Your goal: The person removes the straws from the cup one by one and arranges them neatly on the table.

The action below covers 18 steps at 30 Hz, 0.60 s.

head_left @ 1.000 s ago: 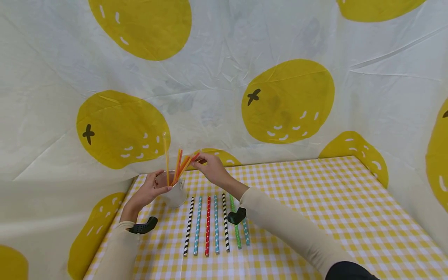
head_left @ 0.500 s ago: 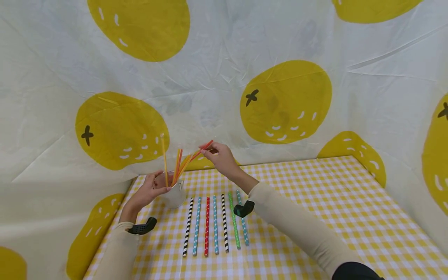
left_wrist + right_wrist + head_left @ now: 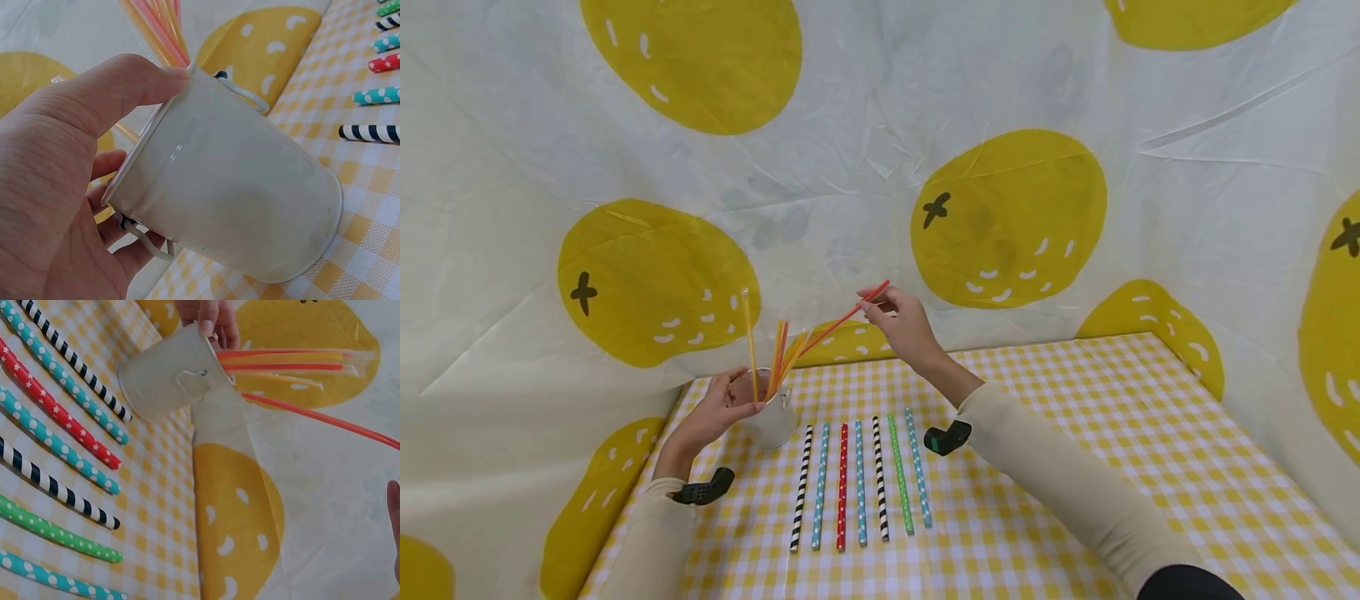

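At the back left of the table stands a white metal bucket (image 3: 772,426) with small side handles, holding several orange and yellow straws (image 3: 780,358). My left hand (image 3: 713,414) grips its rim, with the thumb on the near side in the left wrist view and the fingers around the far side. Up and to the right, my right hand (image 3: 910,327) pinches a red-orange straw (image 3: 842,319) near its upper end. That straw slants, its lower end close to the bucket's mouth; the right wrist view shows it just beyond the rim.
Several patterned paper straws lie in a row in front of the bucket: black striped (image 3: 801,488), teal dotted, red (image 3: 842,487) and green (image 3: 901,475). A checked cloth (image 3: 1075,433) covers the table. Behind hangs a white curtain (image 3: 850,208) with yellow fruit prints.
My right hand has moved up and right, drawing the red-orange straw out of the bunch in the bucket. The left hand stays on the rim.
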Tool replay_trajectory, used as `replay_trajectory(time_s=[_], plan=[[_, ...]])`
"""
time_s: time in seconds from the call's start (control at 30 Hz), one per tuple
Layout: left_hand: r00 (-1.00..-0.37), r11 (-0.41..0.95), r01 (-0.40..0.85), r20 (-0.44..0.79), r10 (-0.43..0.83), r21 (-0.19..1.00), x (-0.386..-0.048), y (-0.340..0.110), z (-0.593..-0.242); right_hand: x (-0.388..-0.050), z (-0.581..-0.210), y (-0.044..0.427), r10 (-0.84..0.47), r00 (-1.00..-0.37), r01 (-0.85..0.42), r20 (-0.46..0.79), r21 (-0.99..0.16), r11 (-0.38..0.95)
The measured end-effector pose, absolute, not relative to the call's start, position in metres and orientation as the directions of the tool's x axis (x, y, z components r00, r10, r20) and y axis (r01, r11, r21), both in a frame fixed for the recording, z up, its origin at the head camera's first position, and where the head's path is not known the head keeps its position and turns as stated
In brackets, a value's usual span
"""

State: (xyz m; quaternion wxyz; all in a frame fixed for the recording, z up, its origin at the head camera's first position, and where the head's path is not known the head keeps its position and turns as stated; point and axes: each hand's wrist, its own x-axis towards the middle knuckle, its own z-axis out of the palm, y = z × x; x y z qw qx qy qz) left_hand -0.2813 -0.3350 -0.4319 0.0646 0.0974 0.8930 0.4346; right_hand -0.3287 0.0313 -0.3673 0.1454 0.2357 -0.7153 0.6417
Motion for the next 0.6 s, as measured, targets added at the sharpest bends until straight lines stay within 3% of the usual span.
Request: replay_trajectory(time_s=[0.3, 0.6], plan=[[-0.974, 0.608, 0.116, -0.031, 0.226, 0.786, -0.282, -0.337, -0.433, -0.333, -0.358, 0.063, -0.092, -0.865, -0.498, 0.493, -0.866, 0.043], [-0.973, 0.612, 0.119, -0.032, 0.230, 0.782, -0.282, -0.336, -0.432, -0.332, -0.363, 0.094, -0.178, -0.892, -0.424, 0.415, -0.906, 0.011]])
